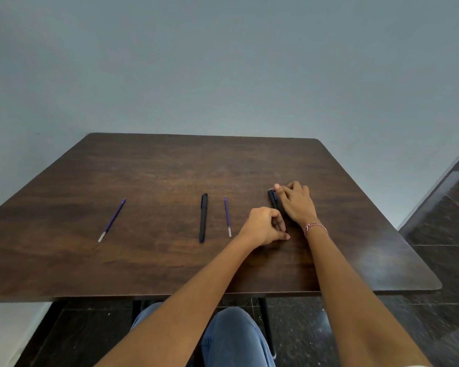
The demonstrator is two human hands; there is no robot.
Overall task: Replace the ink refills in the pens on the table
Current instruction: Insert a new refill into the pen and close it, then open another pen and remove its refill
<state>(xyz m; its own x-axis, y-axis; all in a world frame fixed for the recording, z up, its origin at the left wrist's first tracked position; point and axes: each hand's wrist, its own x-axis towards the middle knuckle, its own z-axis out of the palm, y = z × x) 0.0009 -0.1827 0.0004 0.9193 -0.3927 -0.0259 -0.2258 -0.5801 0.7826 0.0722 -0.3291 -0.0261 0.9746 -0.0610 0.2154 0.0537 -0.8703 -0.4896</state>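
Two grips, left hand and right hand, both pinching one black pen.

Most of the rightmost black pen lies hidden under the right hand's fingers, its near end lost behind the left hand's curled fingers, grip there unclear

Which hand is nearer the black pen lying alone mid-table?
Left. The left hand sits right of the black pen; the right hand is farther right. Both touch a second pen.
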